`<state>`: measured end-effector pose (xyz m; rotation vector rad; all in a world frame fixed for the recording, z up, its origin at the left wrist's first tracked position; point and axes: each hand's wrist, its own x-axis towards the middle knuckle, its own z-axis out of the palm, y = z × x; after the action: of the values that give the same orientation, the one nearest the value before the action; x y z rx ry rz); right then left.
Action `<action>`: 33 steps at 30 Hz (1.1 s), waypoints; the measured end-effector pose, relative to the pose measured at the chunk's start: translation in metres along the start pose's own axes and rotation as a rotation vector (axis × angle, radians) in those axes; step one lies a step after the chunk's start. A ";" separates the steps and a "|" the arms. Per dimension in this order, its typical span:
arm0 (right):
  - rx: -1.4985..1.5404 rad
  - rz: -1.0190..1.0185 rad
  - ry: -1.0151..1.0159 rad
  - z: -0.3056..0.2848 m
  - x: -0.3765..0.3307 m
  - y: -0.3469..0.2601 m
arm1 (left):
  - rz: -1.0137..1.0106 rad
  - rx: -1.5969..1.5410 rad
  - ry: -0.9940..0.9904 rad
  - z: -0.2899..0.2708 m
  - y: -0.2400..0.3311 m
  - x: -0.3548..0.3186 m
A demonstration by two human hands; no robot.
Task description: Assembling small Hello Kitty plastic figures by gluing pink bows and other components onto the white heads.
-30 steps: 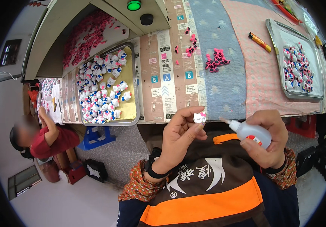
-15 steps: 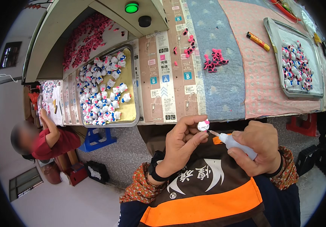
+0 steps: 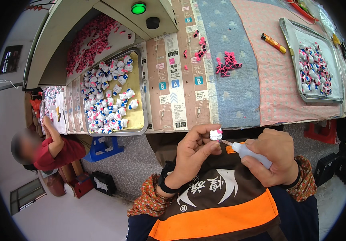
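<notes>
Between thumb and fingers, my left hand [image 3: 197, 148] pinches a small white figurine [image 3: 215, 134] with a pink spot. My right hand [image 3: 272, 156] is wrapped round a translucent squeeze bottle [image 3: 254, 156], its thin tip pointing left at the figurine's lower edge. Whether tip and figurine touch is too small to tell. Beyond my hands, small pink and black parts [image 3: 228, 64] lie in a cluster on the blue cloth. Many white and blue figurines [image 3: 106, 100] fill the tray [image 3: 144, 116] on the left.
A second metal tray [image 3: 295, 68] of finished-looking pieces stands at the right, near an orange and black tube [image 3: 273, 43]. A box-shaped machine [image 3: 100, 16] with a green light holds more pink parts [image 3: 86, 50]. A person in red [image 3: 62, 150] works at the far left.
The figurine in my left hand has turned slightly, its pink spot shifting. The bottle's tip sits a little lower beside it. My right hand keeps its grip.
</notes>
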<state>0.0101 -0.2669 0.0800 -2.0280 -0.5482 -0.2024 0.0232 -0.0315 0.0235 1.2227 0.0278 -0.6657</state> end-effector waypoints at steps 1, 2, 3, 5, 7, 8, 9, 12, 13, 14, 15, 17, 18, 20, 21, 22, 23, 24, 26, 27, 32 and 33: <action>0.000 0.000 0.000 0.000 -0.001 0.000 | 0.000 0.000 0.000 0.000 0.000 0.000; 0.011 -0.008 0.035 0.001 -0.003 0.001 | -0.024 -0.028 0.005 0.000 0.001 0.000; 0.022 -0.016 0.070 0.002 -0.004 0.001 | -0.047 -0.057 0.010 -0.001 0.001 0.000; 0.018 -0.015 0.061 0.001 -0.004 0.001 | -0.072 -0.081 0.013 -0.001 0.003 0.000; 0.012 -0.013 0.053 0.001 -0.004 0.001 | -0.097 -0.107 0.014 -0.001 0.004 0.000; 0.009 -0.012 0.057 0.001 -0.005 0.001 | -0.108 -0.126 0.014 -0.001 0.004 0.000; 0.005 -0.010 0.061 0.002 -0.005 0.001 | -0.119 -0.146 0.014 -0.002 0.004 0.000; -0.002 0.007 0.051 0.002 -0.002 0.000 | -0.122 -0.156 0.009 -0.002 0.003 0.000; -0.002 0.008 0.051 0.002 -0.002 0.000 | -0.123 -0.156 0.009 -0.002 0.003 0.000; -0.001 0.016 0.022 0.001 -0.002 0.001 | -0.119 -0.154 0.004 -0.003 0.002 0.000; 0.000 0.024 -0.007 0.001 -0.002 0.001 | -0.116 -0.151 -0.002 -0.003 0.002 0.000; -0.010 0.033 0.014 0.003 -0.003 0.001 | -0.122 -0.156 0.000 -0.003 0.002 0.001; -0.018 0.038 0.035 0.004 -0.003 0.001 | -0.125 -0.158 0.005 -0.003 0.002 0.001; -0.004 0.033 0.044 0.000 -0.001 0.003 | -0.135 -0.172 0.008 -0.004 0.001 0.001; 0.008 0.029 0.055 -0.003 -0.001 0.005 | -0.144 -0.186 0.010 -0.005 0.001 0.001; 0.007 0.027 0.054 -0.005 -0.002 0.007 | -0.142 -0.186 0.010 -0.006 0.001 0.001; 0.041 0.144 0.143 -0.008 -0.004 0.010 | -0.156 -0.195 -0.005 -0.007 0.001 0.001; 0.074 0.262 0.232 -0.009 -0.004 0.012 | -0.169 -0.205 -0.020 -0.008 0.001 0.001; 0.301 0.464 0.288 -0.020 0.009 0.013 | -0.166 -0.226 -0.007 -0.008 0.001 0.000; 0.523 0.669 0.345 -0.024 0.016 0.015 | -0.166 -0.249 -0.002 -0.008 0.000 0.000; 0.501 0.507 0.448 -0.028 0.040 0.063 | -0.165 -0.196 -0.007 -0.006 0.002 0.001; 0.463 0.499 0.418 -0.030 0.042 0.075 | -0.162 -0.173 0.006 -0.006 0.002 0.000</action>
<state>0.0846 -0.3114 0.0514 -1.5471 0.1692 -0.1697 0.0265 -0.0256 0.0232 1.0631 0.1873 -0.7843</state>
